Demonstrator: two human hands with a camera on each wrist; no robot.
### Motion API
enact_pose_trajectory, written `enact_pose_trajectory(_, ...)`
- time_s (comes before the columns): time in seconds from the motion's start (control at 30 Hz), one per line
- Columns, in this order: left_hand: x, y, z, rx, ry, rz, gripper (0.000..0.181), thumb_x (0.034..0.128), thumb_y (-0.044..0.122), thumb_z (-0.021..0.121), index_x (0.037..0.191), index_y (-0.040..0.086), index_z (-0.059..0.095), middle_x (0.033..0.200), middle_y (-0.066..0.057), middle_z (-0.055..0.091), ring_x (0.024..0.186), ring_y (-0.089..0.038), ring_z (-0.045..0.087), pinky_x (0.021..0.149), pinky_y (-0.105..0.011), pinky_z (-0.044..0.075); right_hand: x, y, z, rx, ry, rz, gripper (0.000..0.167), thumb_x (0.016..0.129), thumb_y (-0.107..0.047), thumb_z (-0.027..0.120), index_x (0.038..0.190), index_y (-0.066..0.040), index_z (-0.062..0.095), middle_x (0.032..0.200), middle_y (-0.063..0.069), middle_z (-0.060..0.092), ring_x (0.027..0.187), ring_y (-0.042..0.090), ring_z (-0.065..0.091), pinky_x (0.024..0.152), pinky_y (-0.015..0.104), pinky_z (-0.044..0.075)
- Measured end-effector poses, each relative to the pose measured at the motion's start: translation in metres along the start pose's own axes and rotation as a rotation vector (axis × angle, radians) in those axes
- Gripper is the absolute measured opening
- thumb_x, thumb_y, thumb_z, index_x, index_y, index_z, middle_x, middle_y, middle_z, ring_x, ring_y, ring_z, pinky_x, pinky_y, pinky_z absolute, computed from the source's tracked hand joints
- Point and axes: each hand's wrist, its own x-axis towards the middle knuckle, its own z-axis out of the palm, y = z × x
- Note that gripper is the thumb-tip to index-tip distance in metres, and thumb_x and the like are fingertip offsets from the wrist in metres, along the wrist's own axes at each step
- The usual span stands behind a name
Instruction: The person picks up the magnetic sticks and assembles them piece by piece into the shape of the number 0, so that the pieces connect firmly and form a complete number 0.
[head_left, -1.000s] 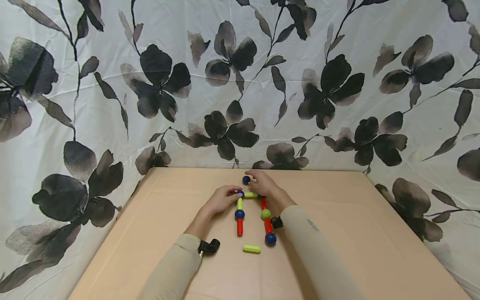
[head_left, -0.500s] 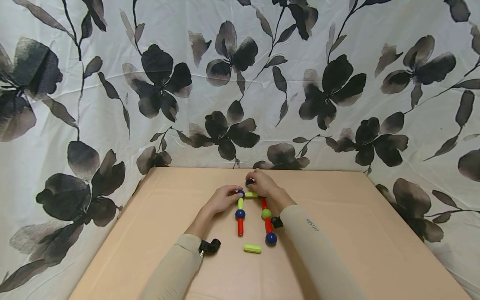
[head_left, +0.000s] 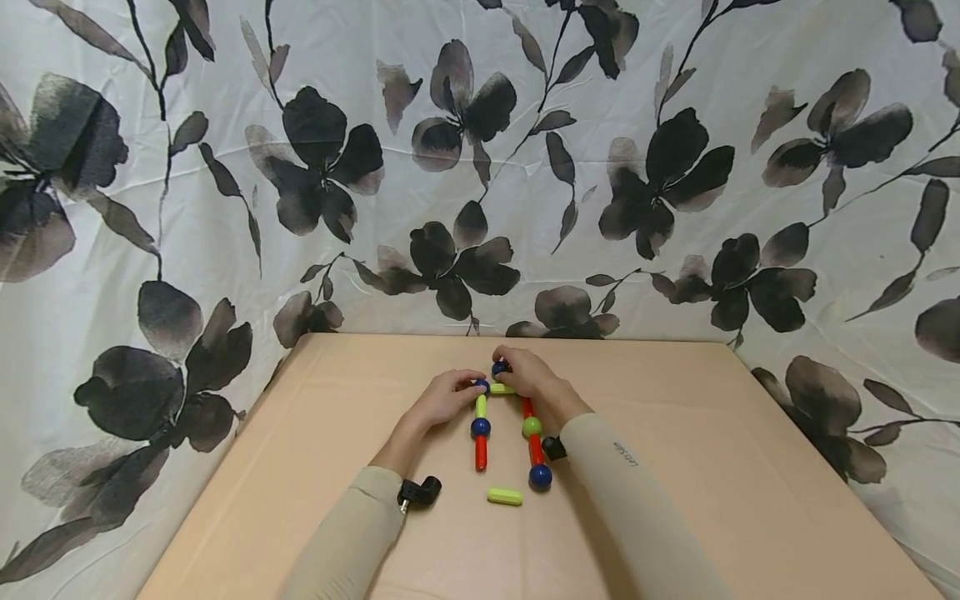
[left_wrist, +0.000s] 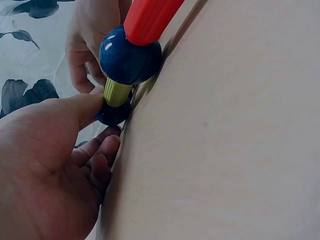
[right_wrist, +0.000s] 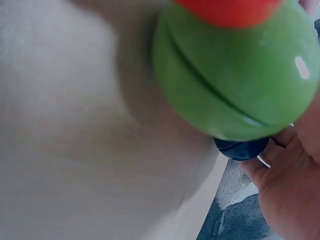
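My left hand (head_left: 447, 398) pinches a blue ball (left_wrist: 114, 114) at the upper left corner of a ball-and-rod figure. From that ball a yellow-green rod (head_left: 481, 407), a second blue ball (head_left: 481, 427) and a red rod (head_left: 481, 454) run toward me. Another yellow-green rod (head_left: 502, 389) crosses to the right, its far end hidden. My right hand (head_left: 531, 373) holds a separate blue ball (head_left: 500, 367) just behind this crossing rod. Below that hand stretch a red rod (head_left: 527, 407), a green ball (head_left: 532, 427), another red rod (head_left: 536, 451) and a blue end ball (head_left: 540, 476).
A loose yellow-green rod (head_left: 505, 497) lies on the tan table (head_left: 300, 467), nearer to me, between the two chains. Black wrist cameras sit on both wrists. A flower-printed cloth (head_left: 555, 275) hangs behind the table's far edge.
My right fingers have closed round the separate blue ball and shifted it slightly right and toward me. My left hand has kept its place on the corner ball.
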Motion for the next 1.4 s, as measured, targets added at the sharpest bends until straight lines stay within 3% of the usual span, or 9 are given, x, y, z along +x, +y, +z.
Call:
enact_pose_trajectory(0.3, 0.001, -0.001, 0.0, 0.002, -0.016, 0.002, 0.036, 0.104, 0.031, 0.065, 0.136, 0.013, 0.069, 0.12, -0.004, 0.072, 0.108, -0.021, 0.061, 0.101, -0.045, 0.049, -0.008, 0.003, -0.006, 0.162, 0.043, 0.01, 0.035, 0.1, -0.018, 0.071, 0.133, -0.01, 0.062, 0.12, 0.009, 0.066, 0.103, 0.026, 0.06, 0.099, 0.044, 0.054)
enact_pose_trajectory(0.63, -0.001, -0.003, -0.003, 0.019, -0.009, 0.031, 0.035, 0.1037, 0.03, 0.066, 0.134, 0.012, 0.07, 0.117, -0.004, 0.073, 0.106, -0.021, 0.063, 0.099, -0.045, 0.049, -0.029, -0.001, -0.019, 0.185, 0.08, -0.107, 0.037, 0.1, -0.017, 0.071, 0.135, -0.007, 0.063, 0.129, 0.012, 0.064, 0.112, 0.028, 0.06, 0.1, 0.046, 0.053)
enact_pose_trajectory(0.87, -0.001, -0.004, -0.001, 0.012, -0.015, 0.032, 0.035, 0.1042, 0.03, 0.065, 0.134, 0.012, 0.069, 0.117, -0.005, 0.072, 0.105, -0.021, 0.061, 0.099, -0.045, 0.049, -0.049, 0.003, -0.023, 0.26, 0.082, -0.118, 0.037, 0.096, -0.014, 0.074, 0.131, -0.004, 0.067, 0.116, 0.009, 0.063, 0.1, 0.026, 0.056, 0.09, 0.039, 0.052)
enact_pose_trajectory(1.13, -0.002, -0.002, -0.002, -0.003, -0.023, 0.028, 0.036, 0.1039, 0.028, 0.066, 0.135, 0.01, 0.069, 0.119, -0.005, 0.072, 0.107, -0.023, 0.062, 0.101, -0.047, 0.049, -0.071, 0.006, -0.028, 0.317, -0.048, -0.195, 0.03, 0.09, -0.006, 0.073, 0.12, -0.006, 0.071, 0.095, 0.003, 0.063, 0.085, 0.021, 0.056, 0.075, 0.031, 0.05)
enact_pose_trajectory(1.4, -0.002, -0.003, -0.001, -0.007, -0.026, 0.012, 0.036, 0.1044, 0.028, 0.065, 0.136, 0.011, 0.068, 0.119, -0.005, 0.072, 0.107, -0.022, 0.061, 0.101, -0.046, 0.049, -0.083, -0.004, -0.033, 0.343, -0.196, -0.237, 0.032, 0.089, -0.007, 0.074, 0.121, -0.004, 0.071, 0.1, -0.002, 0.07, 0.089, 0.021, 0.061, 0.085, 0.034, 0.054)
